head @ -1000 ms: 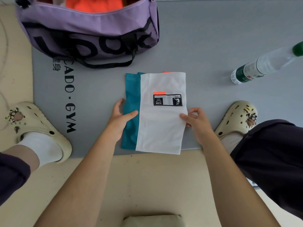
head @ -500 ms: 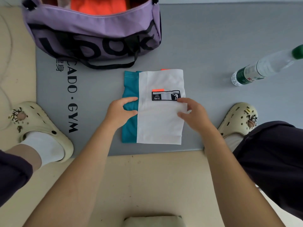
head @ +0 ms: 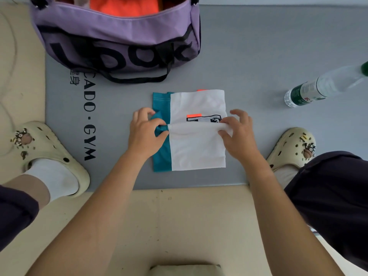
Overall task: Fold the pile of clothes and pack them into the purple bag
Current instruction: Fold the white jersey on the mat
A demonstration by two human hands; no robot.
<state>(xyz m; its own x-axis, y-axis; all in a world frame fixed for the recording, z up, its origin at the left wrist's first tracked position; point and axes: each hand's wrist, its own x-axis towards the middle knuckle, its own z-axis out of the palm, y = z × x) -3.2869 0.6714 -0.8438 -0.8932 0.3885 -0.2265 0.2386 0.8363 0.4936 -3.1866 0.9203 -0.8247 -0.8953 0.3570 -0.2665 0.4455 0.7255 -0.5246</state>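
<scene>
Clearly, mat (head: 258, 56) lettering reads "GYM"; purple bag (head: 111, 26) shows "look".

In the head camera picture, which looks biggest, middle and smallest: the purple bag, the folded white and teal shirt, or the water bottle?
1. Purple fabric bag, though the top edge cuts it off.
2. Folded white and teal shirt.
3. Clear plastic water bottle, partly out of frame on the right.

I stand on a beige floor (head: 189, 226), scuffed and speckled with small dark marks. A grey gym mat (head: 278, 46) lies over it, printed with black lettering (head: 89, 128) along its left side. Light is even and soft; shadows are faint. No walls or windows are visible.
</scene>
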